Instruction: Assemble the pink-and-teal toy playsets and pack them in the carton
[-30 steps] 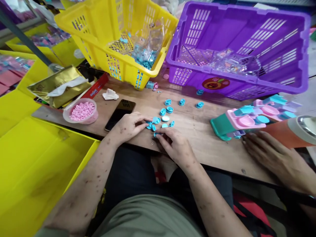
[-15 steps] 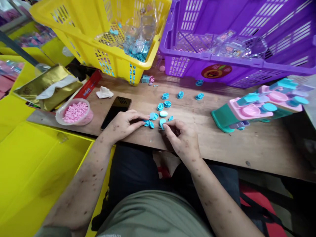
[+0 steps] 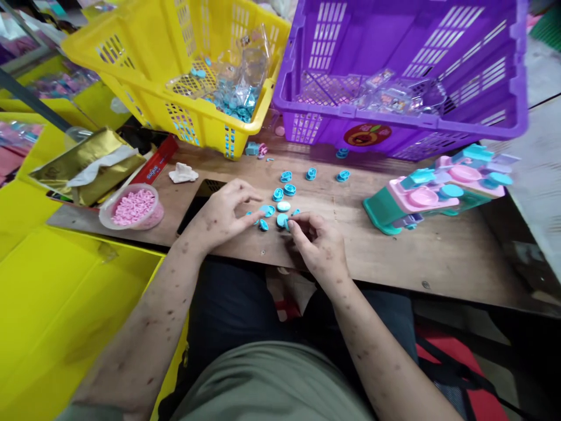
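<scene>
Small blue oval plastic pieces lie in a loose group on the wooden table. My left hand (image 3: 223,213) is open, thumb and fingers apart, above the left of the group; a blue oval piece (image 3: 267,210) and a smaller blue piece (image 3: 263,224) lie by its fingertips. The thumb and forefinger of my right hand (image 3: 322,242) are pinched on a small blue plastic piece (image 3: 287,224), mostly hidden by the fingertips. It is right against a flat blue disc (image 3: 281,220). Just behind lies a pale-topped oval piece (image 3: 283,206). Several blue oval rings (image 3: 290,189) stand farther back.
A yellow basket (image 3: 175,126) and a purple basket (image 3: 324,120) stand at the back, with clear plastic and small parts inside. A tub of pink pieces (image 3: 138,207), a phone (image 3: 193,206) and a gold packet (image 3: 94,164) are left. A pink-and-teal toy (image 3: 421,196) stands right.
My left fingers have lifted and spread from the blue pieces. My right hand has shifted slightly from the front blue piece to the disc. Another person's hand and an orange bottle have left the right side.
</scene>
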A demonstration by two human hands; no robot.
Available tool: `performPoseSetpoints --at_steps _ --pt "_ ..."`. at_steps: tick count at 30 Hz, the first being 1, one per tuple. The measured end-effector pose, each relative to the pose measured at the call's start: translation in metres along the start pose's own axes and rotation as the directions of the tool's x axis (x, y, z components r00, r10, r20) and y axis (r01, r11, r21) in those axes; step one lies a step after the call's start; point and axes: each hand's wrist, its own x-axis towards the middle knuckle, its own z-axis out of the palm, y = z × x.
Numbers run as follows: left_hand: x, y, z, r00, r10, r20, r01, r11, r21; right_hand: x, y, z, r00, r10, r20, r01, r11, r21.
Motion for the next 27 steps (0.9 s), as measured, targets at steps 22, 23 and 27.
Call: performPoseSetpoints --at_steps 22,23,27 --pt "-0.022 0.035 -0.002 0.978 -0.189 0.085 0.182 0.98 0.086 0.119 -0.02 -0.013 0.762 -0.318 0.565 0.518 0.822 -0.237" --pt "-0.031 0.038 0.003 0.983 -0.162 0.092 0.155 0.985 0.078 0.124 -0.018 -0.01 0.736 -0.308 0.603 0.535 0.81 -0.239" --pt "-0.047 0.033 0.019 0.996 -0.061 0.073 0.053 0.994 0.099 0.127 -0.008 -0.003 0.698 -0.277 0.66 0.554 0.793 -0.253"
